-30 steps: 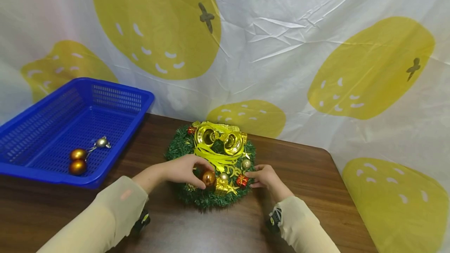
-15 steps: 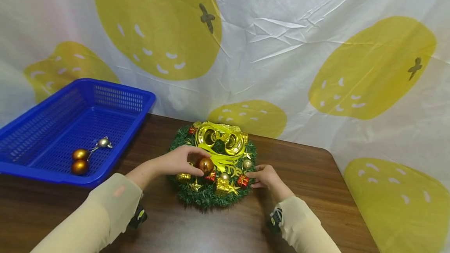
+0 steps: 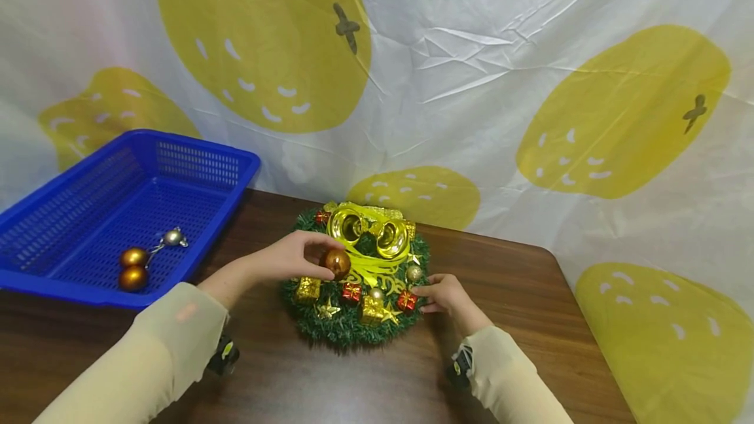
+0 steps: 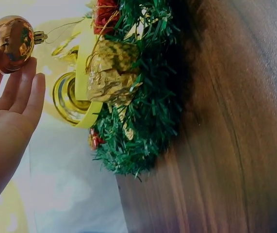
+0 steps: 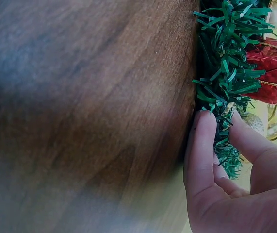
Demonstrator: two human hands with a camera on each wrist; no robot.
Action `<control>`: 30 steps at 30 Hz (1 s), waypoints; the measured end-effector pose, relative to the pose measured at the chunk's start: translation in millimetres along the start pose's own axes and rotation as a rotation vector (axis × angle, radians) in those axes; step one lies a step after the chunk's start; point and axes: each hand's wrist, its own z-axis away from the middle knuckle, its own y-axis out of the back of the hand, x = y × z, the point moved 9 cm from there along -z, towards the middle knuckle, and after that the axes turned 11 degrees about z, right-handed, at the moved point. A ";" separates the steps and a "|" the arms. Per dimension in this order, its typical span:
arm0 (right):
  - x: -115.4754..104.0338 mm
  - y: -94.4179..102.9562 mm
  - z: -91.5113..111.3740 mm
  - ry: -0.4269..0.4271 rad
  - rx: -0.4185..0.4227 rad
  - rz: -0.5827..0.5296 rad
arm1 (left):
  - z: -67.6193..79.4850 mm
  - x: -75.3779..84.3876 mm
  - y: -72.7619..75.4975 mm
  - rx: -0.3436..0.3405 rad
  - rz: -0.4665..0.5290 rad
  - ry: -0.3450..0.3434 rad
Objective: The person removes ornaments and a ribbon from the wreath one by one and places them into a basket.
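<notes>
Fingers of the left hand (image 3: 283, 257) pinch a copper bauble (image 3: 337, 264) over the wreath (image 3: 344, 337); those of the right hand (image 3: 446, 300) grip the wreath's right edge on the desk (image 3: 501, 280). Since one second ago, the bauble has shifted back and leftward, exposing a gold gift box (image 3: 308, 288) and a red gift box (image 3: 351, 291); whether its cord (image 4: 63, 25) is fastened cannot be told.

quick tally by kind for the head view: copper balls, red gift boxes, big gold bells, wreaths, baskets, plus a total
Copper balls: 3 (two in the basket, one in the left hand)
Red gift boxes, those in sight: 3
Big gold bells: 2
Wreath: 1
Blue basket: 1
Total: 10
</notes>
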 end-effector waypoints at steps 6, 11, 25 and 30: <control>-0.3 -0.2 -1.4 0.001 -0.004 -0.003 | 1.3 4.8 10.7 0.030 -0.031 -0.014; -1.5 -0.2 -0.1 0.002 -0.013 -0.002 | 4.3 10.0 23.3 0.072 -0.084 -0.025; 0.1 -0.9 0.0 -0.004 -0.007 0.005 | 19.8 22.2 58.6 0.162 -0.086 -0.017; 0.1 -0.2 -1.1 -0.004 0.004 0.009 | 27.3 26.5 73.8 0.196 -0.089 -0.014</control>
